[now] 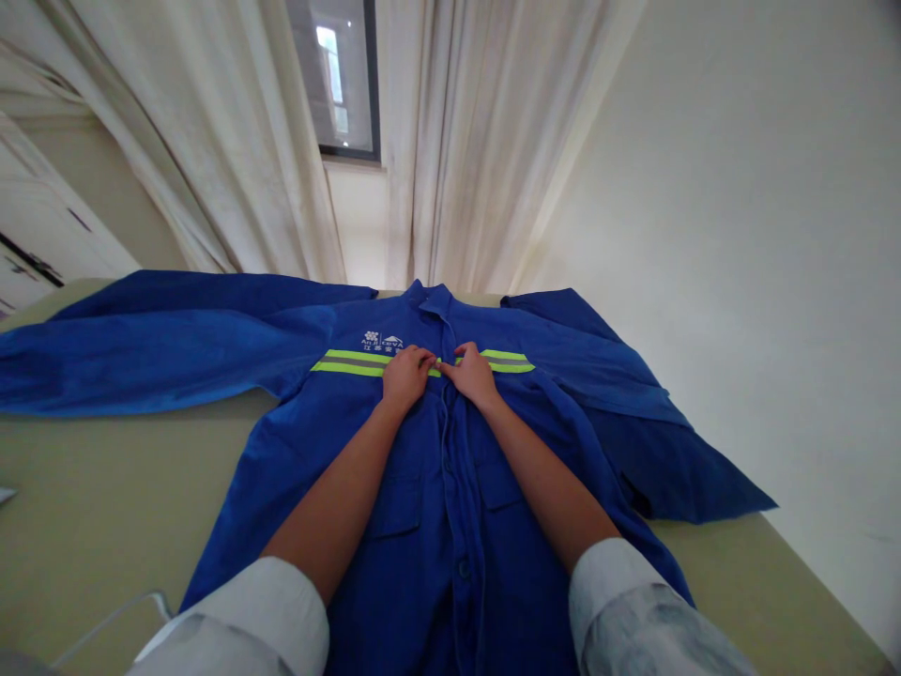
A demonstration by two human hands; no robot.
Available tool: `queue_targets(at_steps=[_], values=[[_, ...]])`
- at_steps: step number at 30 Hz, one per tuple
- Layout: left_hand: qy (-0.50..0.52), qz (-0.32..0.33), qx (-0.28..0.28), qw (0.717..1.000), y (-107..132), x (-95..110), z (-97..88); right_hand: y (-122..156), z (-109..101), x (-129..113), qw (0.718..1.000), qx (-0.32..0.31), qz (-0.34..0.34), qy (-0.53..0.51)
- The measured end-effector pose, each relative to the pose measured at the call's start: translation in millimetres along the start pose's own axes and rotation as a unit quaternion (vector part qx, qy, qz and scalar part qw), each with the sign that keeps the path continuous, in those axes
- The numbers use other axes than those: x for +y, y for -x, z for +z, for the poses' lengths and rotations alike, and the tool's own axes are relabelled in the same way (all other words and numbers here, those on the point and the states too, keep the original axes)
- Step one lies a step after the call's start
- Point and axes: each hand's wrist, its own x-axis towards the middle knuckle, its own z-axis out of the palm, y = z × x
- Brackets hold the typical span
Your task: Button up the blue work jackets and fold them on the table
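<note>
A blue work jacket [296, 441] lies front side up on a pale table [105, 507], sleeves spread to both sides. A yellow-green and grey reflective stripe [344, 362] crosses its chest under a white logo. My left hand [405, 373] and my right hand [470, 371] meet at the front opening on the stripe. Both pinch the jacket's front edges with fingers curled. Buttons run down the placket toward me.
White curtains [450, 150] hang behind the table, with a dark window [338, 75] between them. A plain wall stands at the right. The jacket's right sleeve [676, 469] hangs over the table's right edge. A pale cabinet [35, 244] is at the far left.
</note>
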Motion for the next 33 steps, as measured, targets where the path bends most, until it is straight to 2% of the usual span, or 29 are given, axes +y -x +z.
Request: queue_targets(at_steps=[2, 6, 10, 15, 19, 24, 26, 29, 31, 33], values=[[0.004, -0.003, -0.001, 1.0, 0, -1, -0.1, 1, 3, 4, 0.999, 0.016, -0.009, -0.027], [0.003, -0.016, -0.003, 1.0, -1, -2, 0.8, 3, 7, 10, 0.994, 0.011, -0.055, -0.09], [0.02, -0.021, -0.001, 1.0, -1, 0, 0.9, -2, 10, 14, 0.994, 0.019, -0.032, -0.104], [0.056, -0.002, 0.019, 0.998, 0, 2, -0.9, -13, 9, 23, 0.988, -0.023, 0.004, -0.15], [0.082, -0.003, 0.028, 0.996, -1, 3, -3.2, -17, 9, 29, 0.972, -0.082, -0.027, -0.217], [0.088, 0.003, 0.035, 0.996, 0, 4, -4.3, -16, 13, 27, 0.964, -0.003, -0.11, -0.241], [0.088, 0.008, 0.033, 0.996, 0, 4, -4.2, -15, 15, 26, 0.961, 0.013, -0.111, -0.255], [0.087, 0.013, 0.017, 0.996, 0, 4, -3.9, -15, 16, 26, 0.943, 0.018, -0.063, -0.327], [0.09, 0.005, 0.012, 0.996, -1, 3, -3.4, -15, 16, 27, 0.921, -0.01, -0.051, -0.385], [0.098, -0.004, 0.018, 0.995, -1, 1, -2.5, -15, 15, 28, 0.905, -0.052, -0.07, -0.416]])
